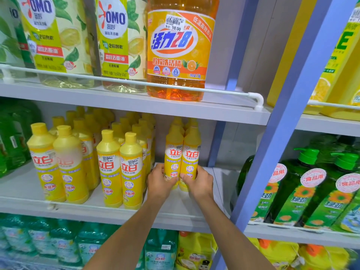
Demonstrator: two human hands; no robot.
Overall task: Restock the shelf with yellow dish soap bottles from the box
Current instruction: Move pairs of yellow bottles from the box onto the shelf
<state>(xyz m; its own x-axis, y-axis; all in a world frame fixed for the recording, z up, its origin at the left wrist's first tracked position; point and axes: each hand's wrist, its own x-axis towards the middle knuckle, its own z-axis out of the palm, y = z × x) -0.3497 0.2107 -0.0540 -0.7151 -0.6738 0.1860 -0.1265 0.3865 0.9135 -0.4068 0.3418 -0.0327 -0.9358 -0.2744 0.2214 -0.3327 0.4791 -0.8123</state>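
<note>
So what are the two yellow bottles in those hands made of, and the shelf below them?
The yellow bottles look like glossy opaque plastic: soft sheen on the shoulders, moulded caps. The shelf looks like smooth, matte pale-grey painted metal or laminate; the picture leaves that open.

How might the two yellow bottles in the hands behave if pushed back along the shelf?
Tall and narrow, the yellow bottles would probably tip if pushed high up. Their glossy bodies likely slide easily on the smooth shelf.
</note>
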